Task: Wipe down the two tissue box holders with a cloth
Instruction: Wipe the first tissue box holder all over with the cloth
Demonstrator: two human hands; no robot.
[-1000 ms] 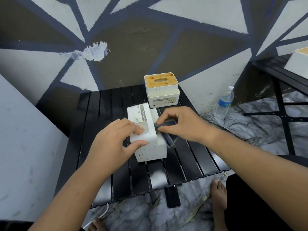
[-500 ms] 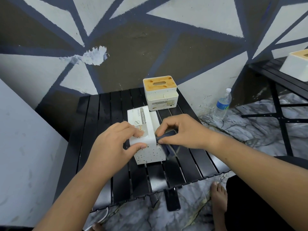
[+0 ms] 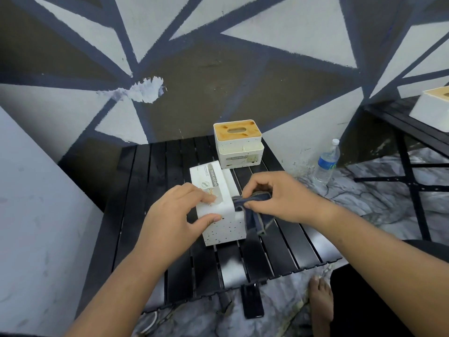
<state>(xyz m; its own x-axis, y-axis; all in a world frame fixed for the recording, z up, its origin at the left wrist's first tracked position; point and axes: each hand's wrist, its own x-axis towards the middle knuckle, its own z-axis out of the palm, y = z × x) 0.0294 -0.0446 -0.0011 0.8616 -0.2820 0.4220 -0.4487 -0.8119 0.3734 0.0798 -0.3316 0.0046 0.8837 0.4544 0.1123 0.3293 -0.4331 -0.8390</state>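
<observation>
Cloth (image 3: 255,218) pinched in right hand (image 3: 284,198) grip, against holder (image 3: 224,228) side; left hand (image 3: 175,215) grip clamps holder.

cloth (image 3: 254,212) half hidden under right hand (image 3: 279,198); side box (image 3: 427,113) cropped.

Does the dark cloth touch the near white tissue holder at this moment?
Touching. The head view shows the cloth, pinched by the right hand, lying against the right edge of the near holder.

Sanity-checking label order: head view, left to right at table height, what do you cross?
Order: left hand → speckled tissue holder → cloth → right hand → water bottle → white box on the side table. The far holder is left out because it overlaps.
</observation>
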